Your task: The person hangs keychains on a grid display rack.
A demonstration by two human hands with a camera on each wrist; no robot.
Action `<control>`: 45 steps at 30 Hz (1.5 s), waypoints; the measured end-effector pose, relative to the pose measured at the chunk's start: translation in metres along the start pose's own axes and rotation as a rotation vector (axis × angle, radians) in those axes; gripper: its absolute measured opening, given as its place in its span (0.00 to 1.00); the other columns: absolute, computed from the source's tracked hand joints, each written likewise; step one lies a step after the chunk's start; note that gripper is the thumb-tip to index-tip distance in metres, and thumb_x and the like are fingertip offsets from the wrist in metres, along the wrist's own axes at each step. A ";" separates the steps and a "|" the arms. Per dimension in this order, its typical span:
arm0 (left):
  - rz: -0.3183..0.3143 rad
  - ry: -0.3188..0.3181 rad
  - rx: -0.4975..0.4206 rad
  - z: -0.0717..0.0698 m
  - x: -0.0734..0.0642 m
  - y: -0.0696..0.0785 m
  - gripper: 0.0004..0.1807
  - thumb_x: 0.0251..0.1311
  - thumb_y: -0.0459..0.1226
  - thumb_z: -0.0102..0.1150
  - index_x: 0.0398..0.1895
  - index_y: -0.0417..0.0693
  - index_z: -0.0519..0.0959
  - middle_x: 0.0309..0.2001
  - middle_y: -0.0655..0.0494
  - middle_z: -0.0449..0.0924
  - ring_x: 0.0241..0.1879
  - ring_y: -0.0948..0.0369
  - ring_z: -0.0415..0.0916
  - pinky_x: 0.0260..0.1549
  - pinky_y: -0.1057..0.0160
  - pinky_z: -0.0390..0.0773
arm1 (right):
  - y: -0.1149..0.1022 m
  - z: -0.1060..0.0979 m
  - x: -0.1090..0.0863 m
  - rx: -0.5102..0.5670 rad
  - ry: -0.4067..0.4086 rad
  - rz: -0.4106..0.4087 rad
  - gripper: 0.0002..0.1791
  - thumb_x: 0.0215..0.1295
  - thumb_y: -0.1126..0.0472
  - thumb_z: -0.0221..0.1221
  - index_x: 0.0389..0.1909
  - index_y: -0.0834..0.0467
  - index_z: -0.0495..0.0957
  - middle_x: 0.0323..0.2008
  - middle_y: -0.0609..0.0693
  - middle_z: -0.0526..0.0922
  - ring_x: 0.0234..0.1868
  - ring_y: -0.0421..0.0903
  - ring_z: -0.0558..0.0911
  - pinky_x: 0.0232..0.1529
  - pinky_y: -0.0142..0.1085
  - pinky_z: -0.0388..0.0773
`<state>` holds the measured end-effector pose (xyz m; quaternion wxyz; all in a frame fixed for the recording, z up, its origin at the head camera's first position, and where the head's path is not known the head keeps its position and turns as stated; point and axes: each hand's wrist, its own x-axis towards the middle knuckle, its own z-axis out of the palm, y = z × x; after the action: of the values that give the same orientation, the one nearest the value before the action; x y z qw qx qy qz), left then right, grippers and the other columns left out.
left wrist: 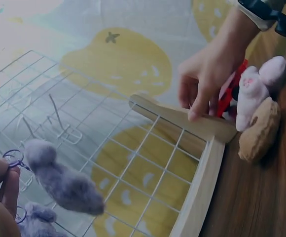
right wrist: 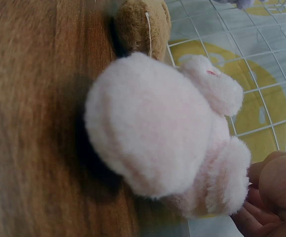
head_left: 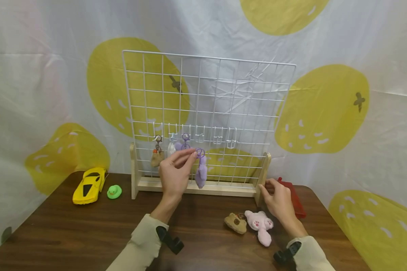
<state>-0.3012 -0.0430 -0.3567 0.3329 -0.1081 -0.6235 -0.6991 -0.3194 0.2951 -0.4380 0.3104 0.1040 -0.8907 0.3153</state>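
My left hand [head_left: 174, 175] pinches the purple ring of a purple plush keychain [head_left: 201, 173], which dangles in front of the white wire grid rack [head_left: 203, 99]. Behind that hand, a brown plush keychain [head_left: 157, 158], a pale one [head_left: 171, 148] and another purple plush keychain [left wrist: 37, 219] hang from the rack's hooks, partly covered. At the rack's right end my right hand [head_left: 279, 197] grips the wooden side post [head_left: 263, 173] between thumb and fingers. Below it on the table lie a pink plush keychain [head_left: 259, 222] and a brown plush keychain [head_left: 235, 223].
Several white hooks, such as one hook [head_left: 231, 143] on the right, carry nothing. A yellow toy car [head_left: 89, 186] and a green rubber duck [head_left: 114, 192] stand on the left of the brown table [head_left: 88, 233]. A red tray-like object [head_left: 296, 201] lies behind my right hand.
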 end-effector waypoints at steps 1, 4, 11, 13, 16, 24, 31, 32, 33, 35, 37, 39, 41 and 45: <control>0.002 0.006 -0.012 0.001 0.000 0.000 0.07 0.64 0.37 0.78 0.44 0.49 0.93 0.41 0.49 0.95 0.44 0.59 0.94 0.40 0.71 0.88 | 0.000 0.000 0.000 -0.002 0.001 0.000 0.08 0.71 0.65 0.71 0.44 0.67 0.86 0.39 0.64 0.93 0.40 0.60 0.94 0.42 0.53 0.91; 0.006 0.025 -0.043 0.005 0.001 0.002 0.08 0.64 0.37 0.79 0.44 0.47 0.93 0.41 0.48 0.95 0.42 0.60 0.94 0.40 0.70 0.89 | 0.001 0.000 0.000 0.003 0.000 0.000 0.08 0.71 0.65 0.71 0.44 0.67 0.86 0.39 0.64 0.93 0.40 0.60 0.94 0.42 0.54 0.91; -0.018 0.073 -0.125 0.015 0.005 0.010 0.09 0.63 0.36 0.79 0.46 0.46 0.92 0.43 0.45 0.94 0.42 0.62 0.93 0.39 0.68 0.90 | 0.001 0.000 0.001 0.025 0.001 0.004 0.09 0.71 0.66 0.70 0.45 0.68 0.86 0.39 0.65 0.93 0.40 0.60 0.94 0.42 0.54 0.91; -0.020 0.085 -0.144 0.018 0.006 0.011 0.10 0.63 0.36 0.79 0.46 0.45 0.92 0.43 0.45 0.94 0.43 0.61 0.93 0.41 0.67 0.90 | 0.002 0.000 0.001 0.019 0.000 0.005 0.09 0.71 0.65 0.70 0.45 0.67 0.86 0.39 0.64 0.93 0.40 0.60 0.94 0.43 0.54 0.91; -0.008 0.097 -0.166 0.022 0.006 0.012 0.09 0.64 0.35 0.78 0.45 0.44 0.92 0.44 0.45 0.94 0.43 0.61 0.93 0.44 0.66 0.91 | 0.002 0.001 0.001 0.004 0.000 0.004 0.09 0.71 0.65 0.71 0.45 0.67 0.86 0.39 0.64 0.93 0.40 0.59 0.94 0.43 0.53 0.91; 0.015 0.150 -0.230 0.029 0.007 0.010 0.09 0.63 0.35 0.79 0.45 0.42 0.92 0.45 0.44 0.94 0.43 0.62 0.94 0.44 0.64 0.91 | 0.003 0.001 0.001 0.010 -0.005 0.014 0.09 0.71 0.65 0.71 0.45 0.67 0.86 0.40 0.64 0.93 0.41 0.60 0.94 0.43 0.54 0.91; 0.005 0.199 -0.307 0.038 0.010 0.006 0.10 0.62 0.33 0.79 0.43 0.38 0.91 0.43 0.40 0.93 0.39 0.62 0.94 0.43 0.62 0.91 | 0.001 0.001 0.001 0.016 -0.011 0.022 0.09 0.72 0.65 0.70 0.45 0.67 0.86 0.40 0.64 0.93 0.41 0.59 0.94 0.43 0.53 0.91; 0.002 0.203 -0.319 0.040 0.010 0.006 0.10 0.62 0.33 0.79 0.43 0.37 0.91 0.43 0.39 0.93 0.39 0.62 0.94 0.43 0.62 0.91 | 0.001 0.001 0.000 0.019 -0.012 0.021 0.09 0.72 0.65 0.70 0.45 0.67 0.86 0.40 0.64 0.93 0.41 0.60 0.94 0.43 0.53 0.91; -0.002 0.205 -0.330 0.041 0.010 0.006 0.10 0.62 0.32 0.79 0.43 0.37 0.91 0.43 0.39 0.93 0.39 0.61 0.94 0.43 0.61 0.91 | 0.001 0.001 0.000 0.025 -0.015 0.021 0.08 0.72 0.66 0.70 0.45 0.67 0.85 0.40 0.64 0.93 0.41 0.60 0.94 0.43 0.53 0.91; -0.009 0.205 -0.348 0.044 0.010 0.006 0.10 0.62 0.32 0.79 0.44 0.36 0.91 0.43 0.39 0.93 0.39 0.61 0.94 0.42 0.62 0.91 | 0.001 0.001 0.000 0.030 -0.015 0.019 0.08 0.72 0.66 0.70 0.45 0.68 0.85 0.40 0.65 0.93 0.41 0.60 0.94 0.43 0.54 0.91; -0.019 0.200 -0.365 0.047 0.010 0.007 0.11 0.63 0.32 0.78 0.45 0.36 0.91 0.44 0.39 0.93 0.39 0.61 0.94 0.40 0.62 0.91 | 0.001 0.001 0.000 0.037 -0.013 0.020 0.08 0.71 0.66 0.70 0.45 0.68 0.85 0.40 0.65 0.93 0.41 0.61 0.94 0.43 0.54 0.91; -0.028 0.197 -0.371 0.049 0.010 0.007 0.11 0.63 0.32 0.78 0.46 0.37 0.91 0.44 0.40 0.93 0.39 0.61 0.94 0.39 0.63 0.91 | 0.001 0.001 0.000 0.039 -0.013 0.021 0.09 0.71 0.67 0.70 0.45 0.68 0.85 0.40 0.65 0.93 0.41 0.61 0.94 0.43 0.54 0.91; -0.032 0.194 -0.379 0.050 0.011 0.006 0.11 0.63 0.32 0.77 0.47 0.37 0.91 0.45 0.41 0.93 0.40 0.61 0.94 0.38 0.63 0.91 | 0.001 0.001 0.000 0.038 -0.012 0.019 0.09 0.71 0.67 0.70 0.46 0.69 0.85 0.40 0.66 0.93 0.41 0.61 0.93 0.43 0.54 0.91; -0.026 0.196 -0.365 0.051 0.012 0.004 0.10 0.64 0.31 0.77 0.46 0.37 0.91 0.45 0.40 0.93 0.40 0.61 0.93 0.42 0.63 0.91 | 0.001 0.000 0.000 0.037 -0.009 0.017 0.09 0.71 0.67 0.70 0.45 0.69 0.85 0.40 0.66 0.92 0.41 0.61 0.93 0.43 0.54 0.91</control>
<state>-0.3216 0.0009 -0.3367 0.3577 -0.0900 -0.4528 -0.8118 -0.3197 0.2962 -0.4385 0.3018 0.1034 -0.8870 0.3339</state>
